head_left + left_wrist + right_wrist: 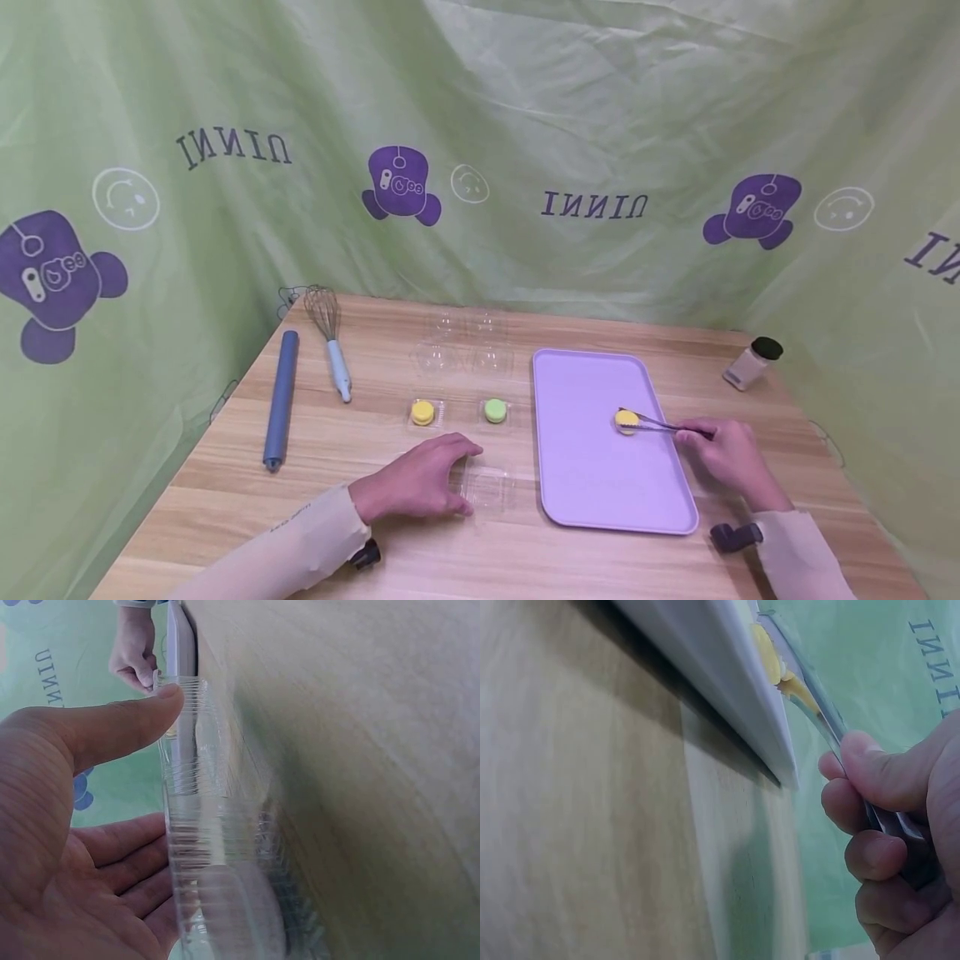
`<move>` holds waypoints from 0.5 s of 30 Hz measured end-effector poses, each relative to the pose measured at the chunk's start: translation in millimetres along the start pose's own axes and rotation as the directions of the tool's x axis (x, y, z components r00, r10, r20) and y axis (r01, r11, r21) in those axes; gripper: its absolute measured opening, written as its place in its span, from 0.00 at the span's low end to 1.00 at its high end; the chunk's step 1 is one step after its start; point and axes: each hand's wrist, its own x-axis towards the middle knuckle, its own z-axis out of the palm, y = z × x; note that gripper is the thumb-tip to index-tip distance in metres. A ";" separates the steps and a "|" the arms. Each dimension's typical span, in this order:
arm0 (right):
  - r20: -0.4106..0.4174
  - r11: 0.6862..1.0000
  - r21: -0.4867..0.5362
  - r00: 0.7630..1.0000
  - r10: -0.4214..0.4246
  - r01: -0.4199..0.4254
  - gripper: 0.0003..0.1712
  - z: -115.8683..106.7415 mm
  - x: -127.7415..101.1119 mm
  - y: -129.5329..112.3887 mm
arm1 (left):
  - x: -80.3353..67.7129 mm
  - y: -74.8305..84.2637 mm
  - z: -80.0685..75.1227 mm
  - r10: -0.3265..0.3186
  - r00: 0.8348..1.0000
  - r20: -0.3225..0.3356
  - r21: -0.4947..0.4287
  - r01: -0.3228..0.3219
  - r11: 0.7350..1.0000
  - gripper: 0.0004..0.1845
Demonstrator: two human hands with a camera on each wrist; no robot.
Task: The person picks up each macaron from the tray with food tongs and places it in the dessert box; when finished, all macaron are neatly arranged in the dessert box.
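Observation:
My right hand [723,454] holds slim metal tongs [656,423] over the right side of the purple tray [592,492]. A yellow macaron [626,420] lies between the tips of the tongs. In the right wrist view, thumb and fingers curl round the tongs' handle. My left hand [420,479] is at the left side of a clear plastic box [489,487], thumb and fingers spread. The left wrist view shows the thumb at the rim of that box [184,776]. Behind it, another yellow macaron [423,412] and a green macaron [495,410] each sit in a clear box.
Several clear plastic lids [491,358] stand farther back. At the left lie a blue rolling pin [281,400] and a whisk [337,367] with a light blue handle. A jar [750,367] with a dark lid is at the right. Green cloth hangs round the table.

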 end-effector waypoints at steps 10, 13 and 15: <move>-0.053 0.999 0.029 0.998 0.037 -0.036 0.11 0.8 0.2 0.5 | 0.0 1.4 -0.5 -0.009 1.000 0.007 0.002 0.009 1.000 0.44; -0.080 0.998 0.042 0.996 0.049 -0.045 0.12 -0.2 1.8 0.2 | 0.5 1.2 -0.2 -0.009 1.000 0.006 0.003 0.009 1.000 0.44; -0.101 0.998 0.047 0.994 0.052 -0.048 0.12 -1.0 3.0 -1.1 | 0.9 0.9 0.0 -0.007 1.000 0.006 0.003 0.007 1.000 0.44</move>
